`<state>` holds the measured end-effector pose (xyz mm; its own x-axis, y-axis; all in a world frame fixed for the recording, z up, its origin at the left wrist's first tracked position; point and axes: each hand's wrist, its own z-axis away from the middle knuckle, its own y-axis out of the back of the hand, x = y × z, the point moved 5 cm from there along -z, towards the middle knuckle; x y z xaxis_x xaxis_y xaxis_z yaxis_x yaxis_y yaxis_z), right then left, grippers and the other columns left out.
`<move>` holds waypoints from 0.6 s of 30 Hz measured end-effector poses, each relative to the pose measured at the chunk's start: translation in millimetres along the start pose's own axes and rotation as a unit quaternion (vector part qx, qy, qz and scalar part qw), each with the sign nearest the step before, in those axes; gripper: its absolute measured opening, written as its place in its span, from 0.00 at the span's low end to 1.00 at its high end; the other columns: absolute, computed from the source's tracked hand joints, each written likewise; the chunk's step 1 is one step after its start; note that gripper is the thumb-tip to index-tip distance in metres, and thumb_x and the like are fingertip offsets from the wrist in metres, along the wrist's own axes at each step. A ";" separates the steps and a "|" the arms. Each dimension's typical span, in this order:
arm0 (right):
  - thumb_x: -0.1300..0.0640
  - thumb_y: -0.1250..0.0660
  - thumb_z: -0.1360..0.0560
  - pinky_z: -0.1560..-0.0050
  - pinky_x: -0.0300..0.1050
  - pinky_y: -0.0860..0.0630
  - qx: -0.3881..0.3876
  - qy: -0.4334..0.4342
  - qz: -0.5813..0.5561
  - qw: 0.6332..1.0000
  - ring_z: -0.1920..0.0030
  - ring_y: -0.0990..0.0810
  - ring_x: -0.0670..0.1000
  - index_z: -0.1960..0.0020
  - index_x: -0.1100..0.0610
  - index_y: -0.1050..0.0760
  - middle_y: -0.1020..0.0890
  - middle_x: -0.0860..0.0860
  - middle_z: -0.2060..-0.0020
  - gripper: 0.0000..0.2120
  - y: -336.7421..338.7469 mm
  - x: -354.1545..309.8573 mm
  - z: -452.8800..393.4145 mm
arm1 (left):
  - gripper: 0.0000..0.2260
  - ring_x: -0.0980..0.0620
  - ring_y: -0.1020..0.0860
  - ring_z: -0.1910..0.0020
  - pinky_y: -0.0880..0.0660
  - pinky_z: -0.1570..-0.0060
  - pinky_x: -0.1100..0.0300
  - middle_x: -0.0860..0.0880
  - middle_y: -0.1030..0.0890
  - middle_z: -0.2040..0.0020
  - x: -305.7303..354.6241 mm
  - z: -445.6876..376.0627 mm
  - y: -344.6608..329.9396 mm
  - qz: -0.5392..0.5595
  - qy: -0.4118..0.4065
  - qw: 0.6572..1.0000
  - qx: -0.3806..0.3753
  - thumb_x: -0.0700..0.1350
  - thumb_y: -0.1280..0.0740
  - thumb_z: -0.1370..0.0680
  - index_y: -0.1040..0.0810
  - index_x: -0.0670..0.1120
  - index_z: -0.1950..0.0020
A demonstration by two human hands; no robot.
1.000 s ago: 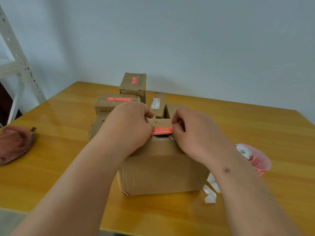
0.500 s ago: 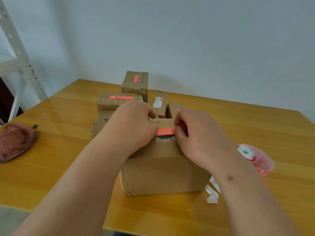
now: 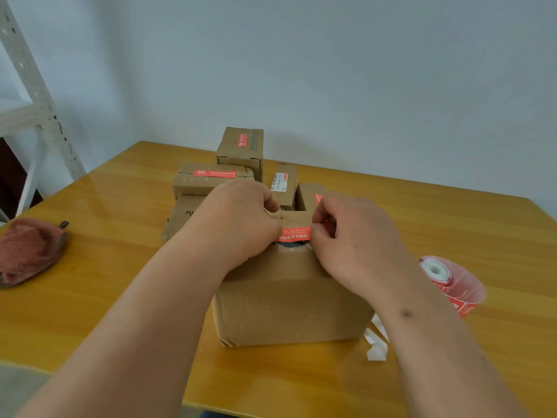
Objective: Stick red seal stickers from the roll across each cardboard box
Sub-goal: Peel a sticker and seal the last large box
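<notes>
A large cardboard box (image 3: 289,306) stands near the table's front edge. Across the gap in its top flaps lies a red seal sticker (image 3: 294,233). My left hand (image 3: 238,221) pinches the sticker's left end against the flap, and my right hand (image 3: 352,239) pinches its right end. The roll of red stickers (image 3: 452,282) lies on its side on the table to the right of the box. Behind the large box stand several smaller cardboard boxes (image 3: 211,179), some bearing red stickers on top.
White strips of sticker backing (image 3: 376,342) lie by the box's front right corner. A reddish cloth (image 3: 30,248) sits at the table's left edge. A white metal shelf frame (image 3: 36,95) stands at the far left. The wooden table (image 3: 105,267) meets a grey wall behind.
Both hands have stayed on the sticker's ends on the box top. The view has shifted slightly; nothing else has moved.
</notes>
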<state>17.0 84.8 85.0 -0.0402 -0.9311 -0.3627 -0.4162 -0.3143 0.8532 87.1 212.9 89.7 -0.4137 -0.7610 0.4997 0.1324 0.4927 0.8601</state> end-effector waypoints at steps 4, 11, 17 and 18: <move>0.55 0.39 0.23 0.67 0.32 0.41 -0.004 0.008 0.024 1.000 0.57 0.32 0.46 0.56 0.48 0.30 0.27 0.42 0.64 0.04 -1.7 -0.9 -1.6 | 0.14 0.54 0.23 0.50 0.29 0.53 0.63 0.54 0.20 0.51 -1.7 -1.8 -1.4 -0.006 0.003 1.000 -0.003 0.45 0.31 0.26 0.20 0.54 0.41; 0.52 0.38 0.24 0.63 0.39 0.38 -0.009 0.000 0.052 0.999 0.53 0.31 0.49 0.56 0.49 0.28 0.29 0.45 0.60 0.03 -2.2 -1.8 -1.2 | 0.15 0.53 0.23 0.48 0.29 0.51 0.62 0.52 0.20 0.49 -0.7 -1.3 -0.9 -0.013 0.002 1.000 -0.013 0.45 0.31 0.26 0.21 0.53 0.40; 0.49 0.32 0.28 0.67 0.34 0.40 -0.015 -0.080 0.021 0.996 0.60 0.33 0.43 0.60 0.49 0.29 0.34 0.42 0.58 0.07 5.4 10.0 -2.6 | 0.15 0.55 0.24 0.51 0.30 0.55 0.64 0.54 0.23 0.53 -2.7 0.8 -0.8 0.011 0.001 1.000 -0.004 0.45 0.30 0.26 0.20 0.54 0.40; 0.50 0.33 0.28 0.67 0.34 0.39 -0.014 -0.086 0.018 0.996 0.60 0.33 0.42 0.60 0.49 0.29 0.34 0.43 0.58 0.06 6.4 11.0 -2.7 | 0.15 0.55 0.24 0.51 0.31 0.55 0.64 0.54 0.23 0.53 -2.8 0.7 -0.7 0.014 -0.001 1.000 -0.002 0.45 0.30 0.26 0.21 0.54 0.40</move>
<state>16.4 72.1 87.5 -0.2103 -0.8973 -0.3880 -0.3860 -0.2884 0.8762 87.5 215.0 87.6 -0.4110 -0.7466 0.5232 0.1472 0.5121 0.8462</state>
